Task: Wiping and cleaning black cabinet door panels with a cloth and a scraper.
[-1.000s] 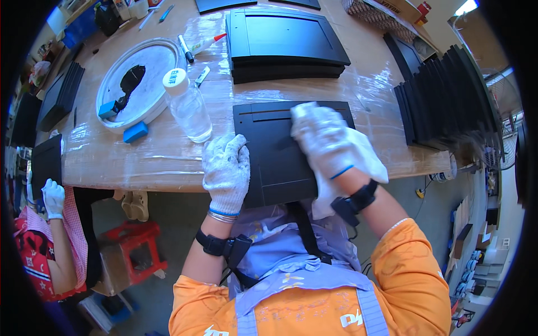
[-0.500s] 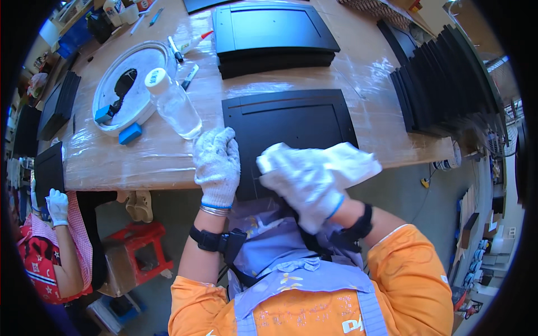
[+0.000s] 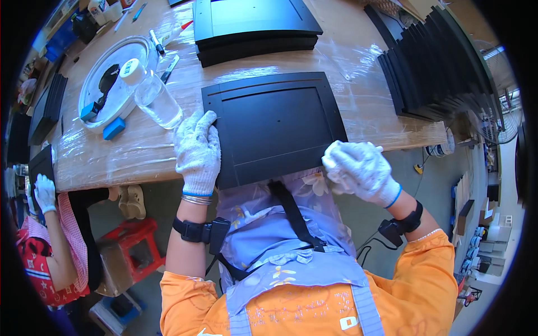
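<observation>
A black rectangular panel (image 3: 280, 123) with a grooved inner frame lies at the table's near edge and overhangs it slightly. My left hand (image 3: 198, 148), in a white knit glove, grips the panel's left edge, with the thumb near its surface. At the panel's near right corner is my right hand (image 3: 363, 172), gloved too and closed round a bunched white cloth (image 3: 338, 159). Most of the cloth is hidden by the fingers. Just beyond my left hand leans a clear bottle (image 3: 158, 103) of liquid with a white cap.
Behind the panel is a stack of black panels (image 3: 255, 45); more stand in a row (image 3: 437, 73) at the right. A round white lid (image 3: 89, 73), blue blocks (image 3: 114, 129) and markers (image 3: 170, 69) lie left. A co-worker's gloved hand (image 3: 45, 193) is at far left.
My right hand has moved right, from over the panel to its near right corner, and the cloth is now bunched. The panel shows more fully. The whole view has shifted slightly.
</observation>
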Available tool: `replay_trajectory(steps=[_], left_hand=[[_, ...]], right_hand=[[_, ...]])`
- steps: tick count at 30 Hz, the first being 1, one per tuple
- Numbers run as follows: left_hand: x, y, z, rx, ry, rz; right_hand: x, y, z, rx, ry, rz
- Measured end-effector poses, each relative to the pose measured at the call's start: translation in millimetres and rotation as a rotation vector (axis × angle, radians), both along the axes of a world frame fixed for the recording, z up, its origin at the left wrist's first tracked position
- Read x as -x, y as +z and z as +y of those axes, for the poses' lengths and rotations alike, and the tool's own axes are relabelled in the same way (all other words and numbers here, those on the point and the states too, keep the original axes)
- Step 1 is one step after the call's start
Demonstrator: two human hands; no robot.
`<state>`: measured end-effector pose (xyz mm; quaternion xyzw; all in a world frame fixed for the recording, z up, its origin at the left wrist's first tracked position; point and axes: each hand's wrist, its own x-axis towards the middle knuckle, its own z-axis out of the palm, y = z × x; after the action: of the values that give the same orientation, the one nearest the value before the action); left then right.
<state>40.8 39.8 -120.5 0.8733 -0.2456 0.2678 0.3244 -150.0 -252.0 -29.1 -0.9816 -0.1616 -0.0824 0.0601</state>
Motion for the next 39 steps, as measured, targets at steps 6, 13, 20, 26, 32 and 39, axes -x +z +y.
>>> replay_trajectory(steps=[6, 13, 20, 26, 32, 39], left_hand=[[0.3, 4.8, -6.7, -0.03, 0.011, 0.004], [2.3, 7.6, -1.7, -0.031, 0.011, 0.015], [-0.3, 4.9, -2.7, -0.008, -0.002, -0.001], [-0.1, 4.5, -3.7, -0.001, 0.011, -0.013], [1.1, 4.1, -0.5, 0.002, 0.009, -0.004], [1.9, 5.1, -4.0, -0.001, 0.017, 0.002]], right_hand=[[-46.0, -4.8, 70.2, 0.04, 0.128, 0.221], [-42.5, -2.9, 47.6, 0.095, 0.132, 0.27], [-57.2, 3.0, 76.3, 0.167, 0.123, 0.375], [-52.2, 0.7, 66.5, 0.171, 0.128, 0.34], [-50.4, 11.6, 58.2, 0.144, 0.1, 0.393], [-38.9, 12.8, 35.7, 0.088, -0.049, 0.298]])
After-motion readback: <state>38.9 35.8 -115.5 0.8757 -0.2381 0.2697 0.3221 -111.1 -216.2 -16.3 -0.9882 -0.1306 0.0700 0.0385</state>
